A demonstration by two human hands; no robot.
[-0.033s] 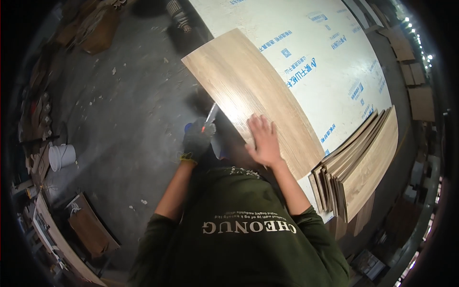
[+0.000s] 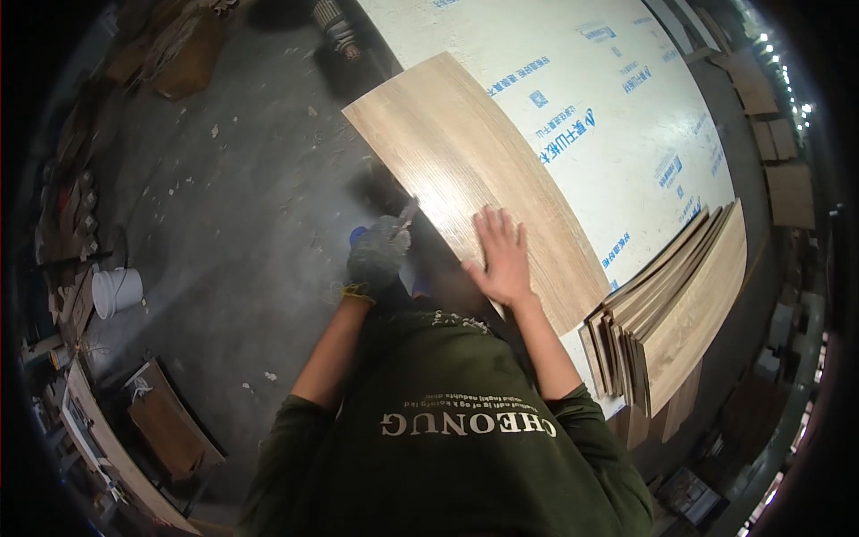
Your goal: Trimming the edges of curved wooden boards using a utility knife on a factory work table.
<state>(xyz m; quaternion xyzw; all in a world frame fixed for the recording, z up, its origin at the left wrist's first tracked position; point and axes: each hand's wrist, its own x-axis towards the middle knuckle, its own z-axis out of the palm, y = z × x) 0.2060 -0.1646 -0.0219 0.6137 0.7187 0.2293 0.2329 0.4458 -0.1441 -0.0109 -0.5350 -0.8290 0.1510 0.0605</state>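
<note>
A wood-grain panel [image 2: 501, 192] lies flat, slanting across the left edge of a white sheet with blue print [image 2: 644, 116]. My bare right hand [image 2: 504, 259] rests on the near part of the panel, palm down and fingers spread. Beside the panel's left edge, my left hand [image 2: 378, 252] wears a dark glove with a yellow cuff. Its fingers are closed around a slim blade-like tool [image 2: 408, 213], blurred by motion, whose tip is at or close to that edge. I cannot tell whether it touches.
Several similar panels [image 2: 684, 313] lean in a fanned stack at the right, by the near end of the white sheet. On the grey floor stand a white bucket [image 2: 116, 293] and a brown board [image 2: 170, 425], both at the left.
My left hand and its tool have moved slightly to the right along the panel's edge. My right hand has shifted a little to the right on the panel.
</note>
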